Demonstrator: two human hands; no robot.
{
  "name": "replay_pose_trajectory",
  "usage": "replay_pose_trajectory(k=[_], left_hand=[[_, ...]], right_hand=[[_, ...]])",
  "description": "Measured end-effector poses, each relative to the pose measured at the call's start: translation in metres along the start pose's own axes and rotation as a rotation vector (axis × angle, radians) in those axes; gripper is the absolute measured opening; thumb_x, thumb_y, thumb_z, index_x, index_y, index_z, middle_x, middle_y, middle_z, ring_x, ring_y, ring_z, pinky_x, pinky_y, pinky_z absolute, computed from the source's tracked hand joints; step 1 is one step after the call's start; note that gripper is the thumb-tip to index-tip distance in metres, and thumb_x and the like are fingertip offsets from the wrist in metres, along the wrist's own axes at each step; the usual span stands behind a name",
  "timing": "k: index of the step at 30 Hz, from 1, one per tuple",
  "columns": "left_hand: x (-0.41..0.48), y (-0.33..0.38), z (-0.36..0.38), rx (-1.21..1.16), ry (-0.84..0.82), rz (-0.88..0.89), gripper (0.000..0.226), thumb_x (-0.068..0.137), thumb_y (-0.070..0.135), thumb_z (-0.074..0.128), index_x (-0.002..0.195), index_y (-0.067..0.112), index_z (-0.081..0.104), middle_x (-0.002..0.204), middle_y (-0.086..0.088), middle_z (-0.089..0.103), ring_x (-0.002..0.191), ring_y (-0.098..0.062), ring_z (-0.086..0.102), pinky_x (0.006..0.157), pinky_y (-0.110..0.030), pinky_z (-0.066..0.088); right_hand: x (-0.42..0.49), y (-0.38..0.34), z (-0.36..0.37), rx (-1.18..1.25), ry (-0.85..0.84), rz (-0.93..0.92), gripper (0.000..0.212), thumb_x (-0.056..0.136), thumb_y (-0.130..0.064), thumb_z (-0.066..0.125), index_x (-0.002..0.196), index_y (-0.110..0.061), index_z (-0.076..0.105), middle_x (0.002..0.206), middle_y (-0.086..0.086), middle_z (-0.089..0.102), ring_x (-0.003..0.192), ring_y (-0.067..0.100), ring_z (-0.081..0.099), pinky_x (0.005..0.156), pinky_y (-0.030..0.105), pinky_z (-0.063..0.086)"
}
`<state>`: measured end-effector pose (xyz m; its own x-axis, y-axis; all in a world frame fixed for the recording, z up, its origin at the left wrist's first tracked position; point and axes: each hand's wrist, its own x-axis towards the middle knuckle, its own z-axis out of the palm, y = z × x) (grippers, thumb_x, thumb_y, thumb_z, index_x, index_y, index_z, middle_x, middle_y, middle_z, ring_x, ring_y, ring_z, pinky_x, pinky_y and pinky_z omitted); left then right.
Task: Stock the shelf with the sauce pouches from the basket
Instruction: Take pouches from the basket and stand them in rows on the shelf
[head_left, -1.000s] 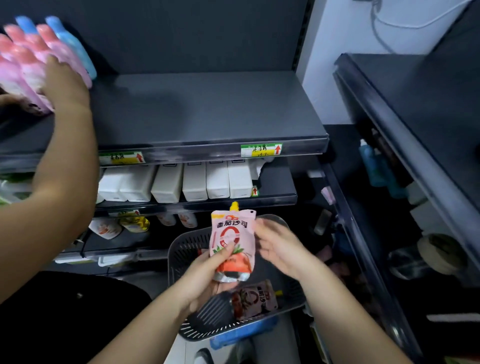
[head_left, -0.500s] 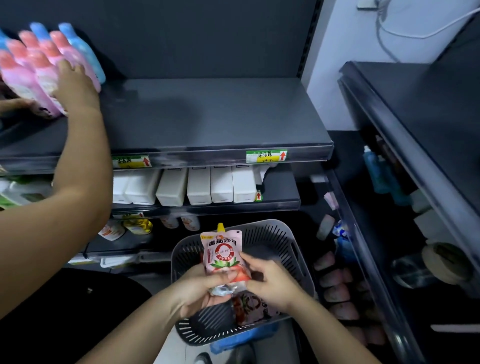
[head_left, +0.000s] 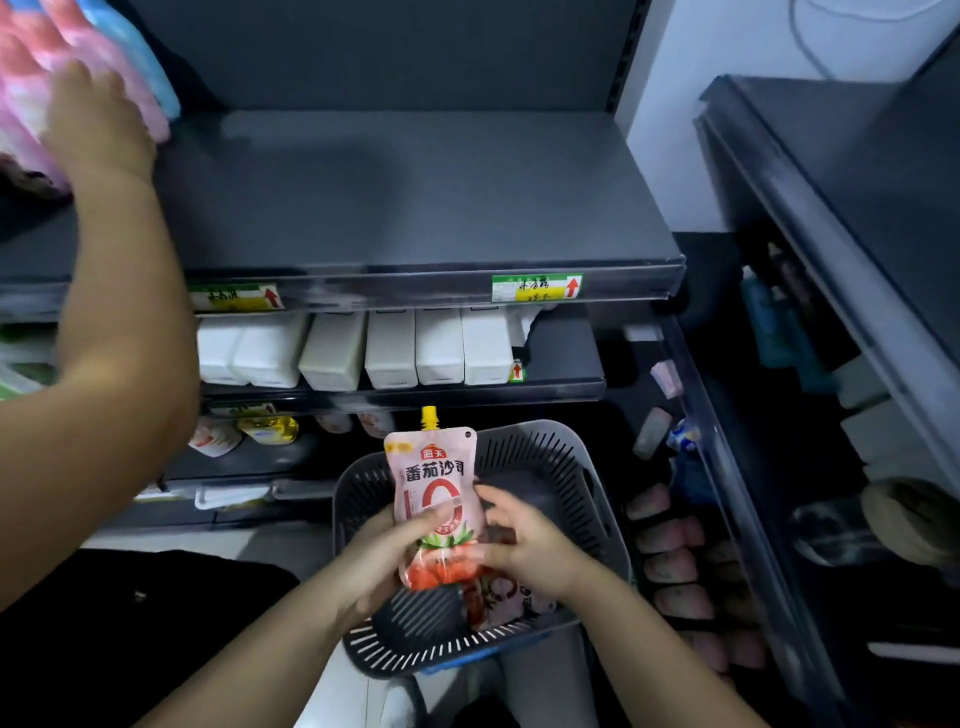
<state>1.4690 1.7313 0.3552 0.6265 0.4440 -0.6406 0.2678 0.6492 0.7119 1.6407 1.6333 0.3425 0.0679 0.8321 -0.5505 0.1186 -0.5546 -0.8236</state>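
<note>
Pouch: the sauce pouch (head_left: 434, 499) is up in both hands, right over the grey basket (head_left: 574, 457) and clear of it, below the shelf (head_left: 415, 197).
Which way it points: yellow cap on top, aimed up and away toward the shelving; the red bottom end is down toward the person.
Long axis: running near to far and close to upright in the view, with the top leaning a touch left. The printed face is turned to the camera.
Left hand: the left hand (head_left: 384, 556) has hold of the lower half, with the thumb laid across the front.
Right hand: the right hand (head_left: 524, 545) is gripping the right edge near the bottom, fingers curled onto it.
In the basket: a second pouch (head_left: 498, 597) lies flat on the bottom, partly under the right hand.
Up top: another person's hand (head_left: 98, 124) rests against pink and blue bottles (head_left: 130, 67) at the shelf's left end.
Below the shelf: a row of white cartons (head_left: 389, 348) sits on the next level down, and a green and yellow price tag (head_left: 536, 287) is on the front lip.
Since half a second ago: the pouch has come up a little out of the hands. More of its face shows now and it looks less bunched at the bottom. Both hands have stayed on it. The other arm is still at the bottles.
</note>
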Motion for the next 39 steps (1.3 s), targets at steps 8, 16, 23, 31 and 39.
replay_pose_trajectory(k=[8, 16, 23, 31, 39], left_hand=[[0.021, -0.034, -0.016, 0.153, 0.216, -0.031, 0.03, 0.088, 0.014, 0.068, 0.116, 0.016, 0.061, 0.107, -0.01, 0.075, 0.098, -0.029, 0.072, 0.096, -0.053, 0.052], [0.03, -0.053, -0.037, 0.058, 0.336, -0.054, 0.039, 0.082, 0.026, 0.07, 0.119, 0.017, 0.059, 0.105, -0.008, 0.076, 0.092, -0.025, 0.075, 0.074, -0.037, 0.057], [0.027, -0.068, -0.042, -0.001, 0.302, -0.046, 0.043, 0.082, 0.025, 0.072, 0.122, 0.019, 0.058, 0.111, -0.006, 0.075, 0.099, -0.025, 0.073, 0.077, -0.031, 0.059], [0.029, -0.077, -0.046, -0.108, 0.405, -0.029, 0.043, 0.08, 0.019, 0.072, 0.12, 0.012, 0.057, 0.107, -0.012, 0.076, 0.094, -0.032, 0.074, 0.073, -0.037, 0.06], [0.024, -0.075, -0.047, -0.094, 0.371, -0.049, 0.034, 0.088, 0.012, 0.068, 0.12, 0.01, 0.057, 0.107, -0.014, 0.075, 0.096, -0.034, 0.073, 0.082, -0.044, 0.06]], right_hand=[[0.051, 0.081, -0.032, -0.193, 0.218, 0.403, 0.022, 0.1, -0.015, 0.052, 0.116, -0.006, 0.066, 0.111, 0.015, 0.067, 0.101, 0.027, 0.063, 0.098, 0.044, 0.05], [0.092, 0.167, -0.016, -0.437, 0.021, 0.786, 0.017, 0.093, -0.011, 0.06, 0.107, -0.004, 0.065, 0.101, 0.008, 0.065, 0.096, 0.018, 0.062, 0.062, 0.013, 0.05], [0.139, 0.173, -0.004, 0.036, 0.554, 0.596, 0.025, 0.085, -0.004, 0.07, 0.107, 0.0, 0.058, 0.111, 0.024, 0.066, 0.097, 0.034, 0.064, 0.083, 0.036, 0.051], [0.16, 0.174, 0.019, 0.216, 0.504, 0.787, 0.061, 0.086, -0.014, 0.072, 0.14, -0.002, 0.046, 0.135, 0.021, 0.056, 0.119, 0.036, 0.057, 0.087, 0.038, 0.047], [0.161, 0.176, 0.037, 0.435, 0.475, 0.839, 0.015, 0.098, -0.018, 0.057, 0.089, -0.006, 0.057, 0.085, 0.01, 0.062, 0.066, 0.019, 0.051, 0.06, 0.03, 0.043]])
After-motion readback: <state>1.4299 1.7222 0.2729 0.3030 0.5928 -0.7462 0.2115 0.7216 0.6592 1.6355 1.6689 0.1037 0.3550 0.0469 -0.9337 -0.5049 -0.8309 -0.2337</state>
